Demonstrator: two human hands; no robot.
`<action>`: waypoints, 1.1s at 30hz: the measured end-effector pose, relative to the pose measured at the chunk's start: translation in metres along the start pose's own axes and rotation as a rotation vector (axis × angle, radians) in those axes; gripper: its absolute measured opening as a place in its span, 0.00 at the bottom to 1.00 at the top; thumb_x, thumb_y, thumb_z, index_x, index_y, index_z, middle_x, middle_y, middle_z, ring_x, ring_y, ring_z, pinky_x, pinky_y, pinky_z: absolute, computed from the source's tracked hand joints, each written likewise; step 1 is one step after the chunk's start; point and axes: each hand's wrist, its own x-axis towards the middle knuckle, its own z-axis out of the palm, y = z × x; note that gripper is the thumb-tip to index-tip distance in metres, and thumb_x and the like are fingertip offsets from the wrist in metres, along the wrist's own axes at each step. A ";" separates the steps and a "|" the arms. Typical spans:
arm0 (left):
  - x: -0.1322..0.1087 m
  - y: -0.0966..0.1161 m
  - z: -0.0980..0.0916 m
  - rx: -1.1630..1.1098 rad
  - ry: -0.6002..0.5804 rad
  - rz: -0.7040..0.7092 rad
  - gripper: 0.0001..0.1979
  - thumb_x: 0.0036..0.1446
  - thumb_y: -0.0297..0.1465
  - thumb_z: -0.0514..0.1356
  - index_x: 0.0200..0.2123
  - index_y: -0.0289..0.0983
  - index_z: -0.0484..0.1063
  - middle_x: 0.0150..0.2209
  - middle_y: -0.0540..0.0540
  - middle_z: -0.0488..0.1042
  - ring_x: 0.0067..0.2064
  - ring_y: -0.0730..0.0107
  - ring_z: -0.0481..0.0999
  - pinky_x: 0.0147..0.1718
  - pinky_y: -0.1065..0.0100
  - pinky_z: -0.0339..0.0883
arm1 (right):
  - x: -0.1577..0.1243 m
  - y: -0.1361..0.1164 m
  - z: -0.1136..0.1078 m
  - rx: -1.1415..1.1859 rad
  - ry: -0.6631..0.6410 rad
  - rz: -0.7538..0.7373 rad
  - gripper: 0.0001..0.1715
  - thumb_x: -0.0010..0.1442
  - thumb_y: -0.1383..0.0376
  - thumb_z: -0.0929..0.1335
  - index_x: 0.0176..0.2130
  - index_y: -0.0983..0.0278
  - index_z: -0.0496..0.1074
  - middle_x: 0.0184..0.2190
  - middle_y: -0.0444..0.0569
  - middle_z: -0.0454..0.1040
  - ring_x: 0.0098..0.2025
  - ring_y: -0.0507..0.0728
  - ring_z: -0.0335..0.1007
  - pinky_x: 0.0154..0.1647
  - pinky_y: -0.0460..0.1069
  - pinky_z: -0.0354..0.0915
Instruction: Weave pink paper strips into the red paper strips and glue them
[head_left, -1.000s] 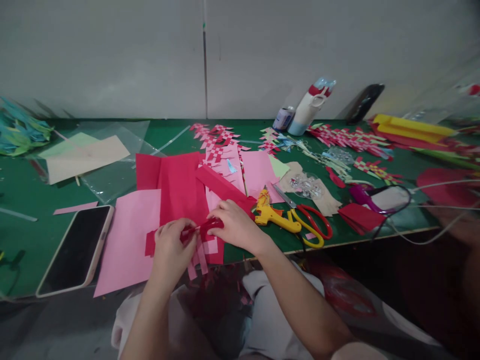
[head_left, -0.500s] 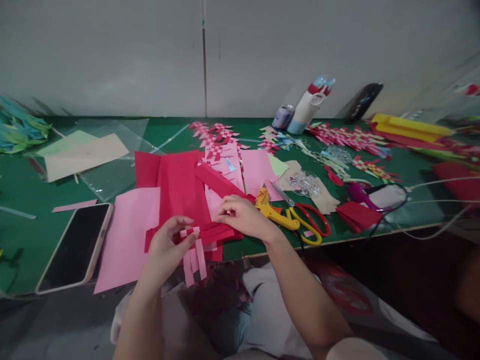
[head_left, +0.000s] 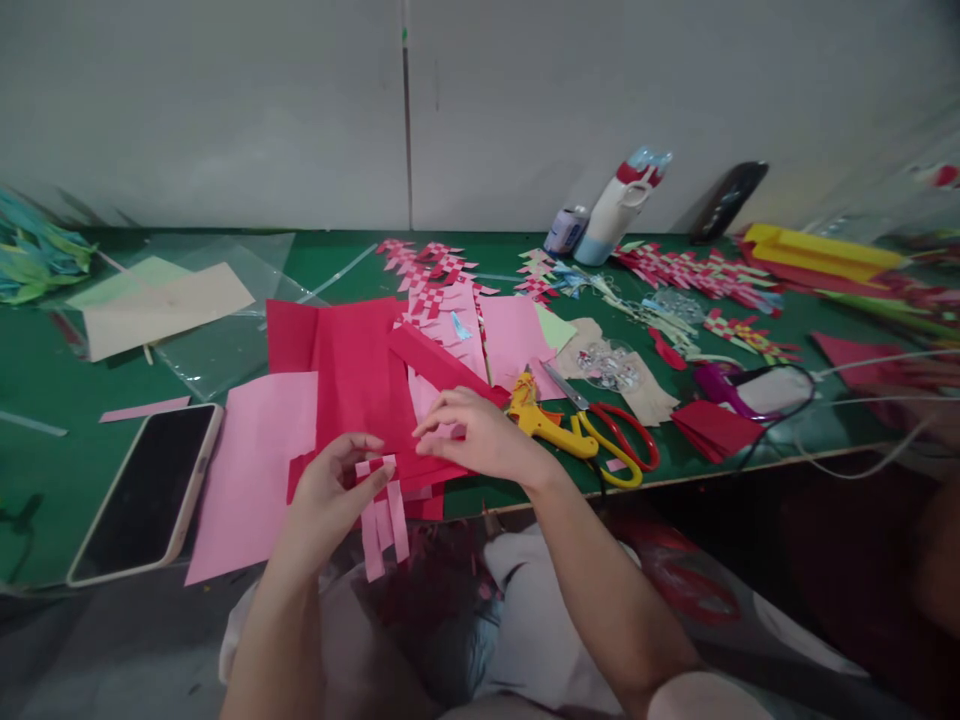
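My left hand [head_left: 334, 490] pinches a small woven piece of pink and red paper strips [head_left: 384, 515] between thumb and fingers. Several pink strip ends dangle from it past the table's front edge. To its right, my right hand [head_left: 480, 435] hovers above red paper, fingers curved with a gap between them and the thumb; nothing shows in its grasp. Under both hands lie red paper sheets [head_left: 360, 365], with a pink sheet [head_left: 255, 460] to the left. A folded red strip [head_left: 442, 358] runs diagonally behind my right hand.
A phone [head_left: 146, 495] lies at the left. Right of my hands are a yellow glue gun [head_left: 551, 428] and scissors [head_left: 619, 440]. Woven paper pieces [head_left: 431, 270], a can [head_left: 566, 232] and a bottle [head_left: 615, 215] stand or lie behind. Another person's blurred hand [head_left: 926, 385] is at the far right.
My right hand has lifted slightly and its fingers have parted from the red paper they were on. My left hand still holds the woven piece. A blurred hand has appeared at the far right.
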 end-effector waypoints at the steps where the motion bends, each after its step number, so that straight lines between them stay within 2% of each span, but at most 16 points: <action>1: 0.000 0.000 0.000 -0.004 -0.005 0.000 0.18 0.45 0.40 0.67 0.37 0.37 0.70 0.38 0.46 0.72 0.40 0.65 0.73 0.36 0.67 0.66 | 0.001 -0.003 0.002 -0.017 -0.032 -0.006 0.10 0.54 0.58 0.73 0.35 0.62 0.77 0.35 0.47 0.72 0.42 0.54 0.65 0.44 0.48 0.61; 3: -0.001 0.001 0.001 -0.014 -0.013 -0.001 0.18 0.45 0.40 0.66 0.37 0.37 0.69 0.39 0.46 0.72 0.40 0.65 0.73 0.36 0.67 0.67 | 0.002 -0.008 0.007 -0.045 -0.076 -0.017 0.11 0.51 0.59 0.75 0.33 0.63 0.77 0.33 0.47 0.72 0.41 0.54 0.65 0.42 0.48 0.61; 5: -0.001 0.001 0.002 -0.020 -0.019 -0.001 0.18 0.45 0.40 0.66 0.38 0.37 0.69 0.39 0.46 0.71 0.40 0.66 0.73 0.36 0.67 0.67 | 0.004 -0.009 0.010 -0.047 -0.090 -0.023 0.06 0.52 0.63 0.74 0.30 0.64 0.77 0.31 0.46 0.72 0.38 0.53 0.65 0.40 0.47 0.61; 7: -0.001 0.002 0.002 -0.024 -0.023 -0.002 0.18 0.46 0.40 0.66 0.38 0.37 0.69 0.39 0.46 0.71 0.40 0.66 0.73 0.36 0.67 0.67 | 0.005 -0.009 0.012 -0.022 -0.074 -0.025 0.03 0.54 0.66 0.73 0.29 0.64 0.77 0.29 0.46 0.73 0.37 0.52 0.66 0.39 0.47 0.60; 11: -0.001 0.003 0.001 -0.029 -0.022 -0.010 0.19 0.45 0.40 0.66 0.38 0.37 0.69 0.39 0.46 0.72 0.41 0.66 0.72 0.36 0.68 0.66 | 0.005 -0.003 0.010 0.053 0.024 0.003 0.06 0.56 0.66 0.71 0.28 0.63 0.77 0.28 0.45 0.75 0.35 0.52 0.67 0.37 0.46 0.61; 16: -0.003 0.003 -0.001 0.006 -0.018 -0.014 0.18 0.46 0.41 0.66 0.38 0.37 0.70 0.37 0.47 0.72 0.38 0.68 0.72 0.32 0.70 0.64 | 0.005 0.005 0.004 0.060 0.237 0.057 0.06 0.55 0.68 0.70 0.26 0.64 0.75 0.26 0.44 0.73 0.31 0.51 0.66 0.35 0.46 0.61; 23: -0.004 0.001 0.000 0.008 -0.007 -0.008 0.18 0.46 0.41 0.66 0.38 0.37 0.70 0.37 0.46 0.72 0.39 0.67 0.72 0.32 0.69 0.65 | 0.003 0.020 -0.008 0.260 0.684 0.239 0.10 0.51 0.59 0.72 0.28 0.65 0.77 0.28 0.47 0.76 0.31 0.53 0.69 0.35 0.48 0.64; 28: -0.004 0.002 0.001 -0.007 -0.016 -0.022 0.18 0.46 0.41 0.66 0.38 0.37 0.70 0.37 0.46 0.72 0.39 0.66 0.73 0.33 0.69 0.65 | 0.001 0.038 -0.019 0.347 0.918 0.285 0.14 0.51 0.57 0.71 0.30 0.66 0.75 0.25 0.45 0.73 0.27 0.51 0.66 0.31 0.47 0.64; 31: -0.004 0.002 0.000 0.003 -0.016 -0.020 0.19 0.46 0.41 0.66 0.38 0.37 0.69 0.38 0.46 0.72 0.41 0.66 0.73 0.35 0.68 0.65 | -0.001 0.042 -0.024 0.343 0.945 0.265 0.14 0.54 0.56 0.69 0.31 0.66 0.72 0.24 0.43 0.71 0.25 0.50 0.63 0.29 0.45 0.61; 33: -0.004 0.002 0.000 0.013 -0.017 -0.021 0.19 0.46 0.41 0.66 0.39 0.37 0.69 0.39 0.46 0.72 0.41 0.65 0.73 0.36 0.68 0.65 | -0.004 0.037 -0.025 0.317 0.817 0.245 0.13 0.56 0.57 0.68 0.31 0.65 0.72 0.25 0.43 0.71 0.27 0.50 0.64 0.30 0.45 0.62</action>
